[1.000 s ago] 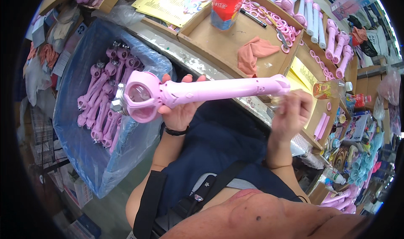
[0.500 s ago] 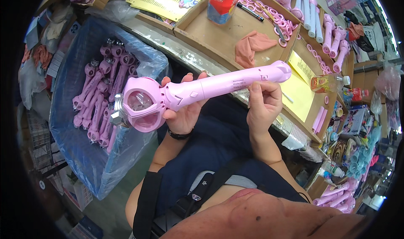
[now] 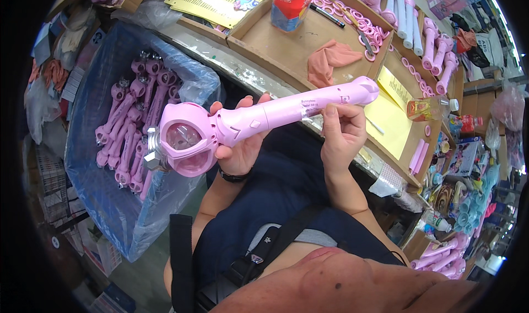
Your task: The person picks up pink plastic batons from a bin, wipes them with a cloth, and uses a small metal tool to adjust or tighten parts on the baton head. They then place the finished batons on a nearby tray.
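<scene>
A pink toy wand (image 3: 286, 106) lies slantwise across the view, its round head with a clear window (image 3: 187, 139) at the left and a silver ornament (image 3: 153, 149) on the tip. My left hand (image 3: 242, 147) is closed around the neck of the handle from below, fingers showing above and thumb at the lower side. My right hand (image 3: 343, 134) is closed in a pinch against the handle's lower edge, near its far end. Its thumb and finger appear to grip the edge of a shiny clear sticker (image 3: 311, 110) with small dark print.
A blue-lined bin (image 3: 110, 203) at left holds several pink wands (image 3: 129, 136). Beyond the hands, a cardboard tray (image 3: 264, 43) carries a red-labelled bottle (image 3: 292, 4), an orange cloth (image 3: 330, 62) and pink rings (image 3: 374, 37). A drink bottle (image 3: 430, 109) lies by yellow paper (image 3: 391, 131).
My right hand has shifted slightly left along the handle. The printed sticker sits further left and now shows a shiny edge. The wand's head has dipped slightly.
</scene>
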